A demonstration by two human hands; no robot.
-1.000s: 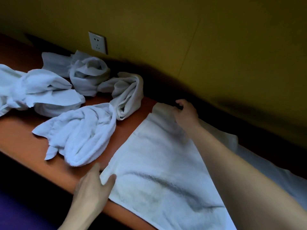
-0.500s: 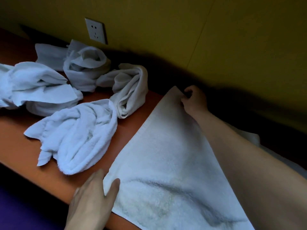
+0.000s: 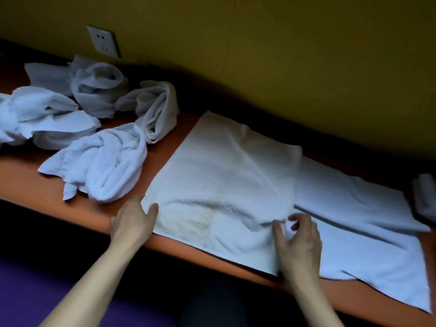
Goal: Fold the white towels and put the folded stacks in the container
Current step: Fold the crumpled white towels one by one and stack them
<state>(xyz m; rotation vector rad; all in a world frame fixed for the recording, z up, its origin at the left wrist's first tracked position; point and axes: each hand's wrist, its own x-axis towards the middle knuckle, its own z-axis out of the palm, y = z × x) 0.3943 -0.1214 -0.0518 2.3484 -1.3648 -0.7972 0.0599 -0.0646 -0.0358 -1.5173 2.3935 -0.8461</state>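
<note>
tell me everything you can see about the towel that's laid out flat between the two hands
The flat white towel is terry cloth, spread on the orange shelf with one part doubled over, its fold edge running diagonally. A yellowish patch shows near its front edge. Its far corner reaches toward the wall. The left hand pinches its near left corner; the right hand rests on its near right part, fingers loosely curled. Its right side overlaps another spread towel. The bunched towels lie apart, to its left.

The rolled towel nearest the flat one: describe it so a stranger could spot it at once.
Start at the wall socket above the orange shelf. Below and to its right lie crumpled white towels; the rolled towel is the rightmost, beside the flat towel's far corner. It alone forms a long upright loop.
</note>
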